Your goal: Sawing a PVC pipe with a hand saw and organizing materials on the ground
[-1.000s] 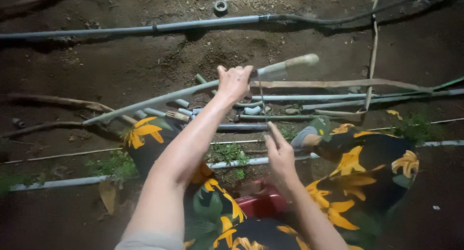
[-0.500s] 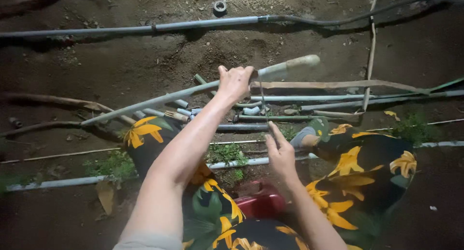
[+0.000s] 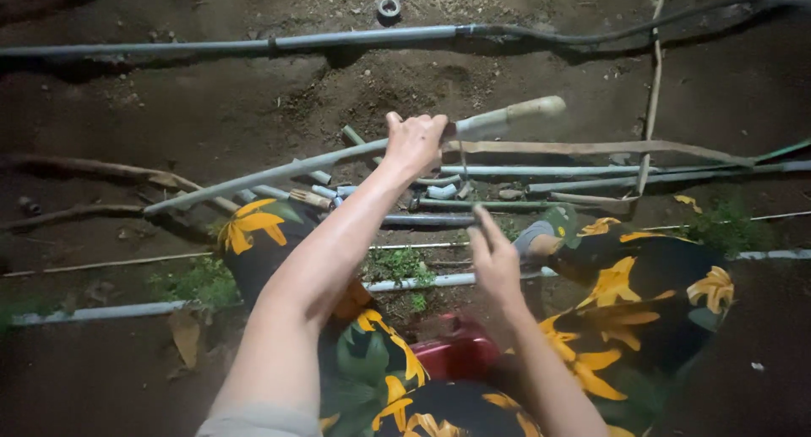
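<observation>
The person's left hand (image 3: 414, 141) is closed around a long grey pipe (image 3: 279, 172), fingers wrapped over the top of it, holding it off the dark soil (image 3: 211, 107) so that it slants from about eight o'clock near the left knee up toward two o'clock. Past the fist the pipe ends in a pale, thicker socket end (image 3: 511, 114). The right hand (image 3: 494, 259) sits lower, toward five o'clock from the left one, with fingers loosely spread and the forefinger raised; whether it pinches anything cannot be told, though a thin strand (image 3: 462, 162) seems to hang from the pipe down toward it. Beneath the raised pipe lies a scatter of short pipe pieces and fittings (image 3: 439, 190) on the ground, just beyond the knees. The person squats in trousers (image 3: 642, 293) printed with yellow flowers, a red object (image 3: 460, 352) between the legs at six o'clock. At twelve o'clock another long pipe (image 3: 355, 38) runs across the ground, with a small ring fitting (image 3: 389, 8) just above it. A white pipe (image 3: 101, 312) lies across at seven o'clock beside a patch of weeds (image 3: 198, 281).
</observation>
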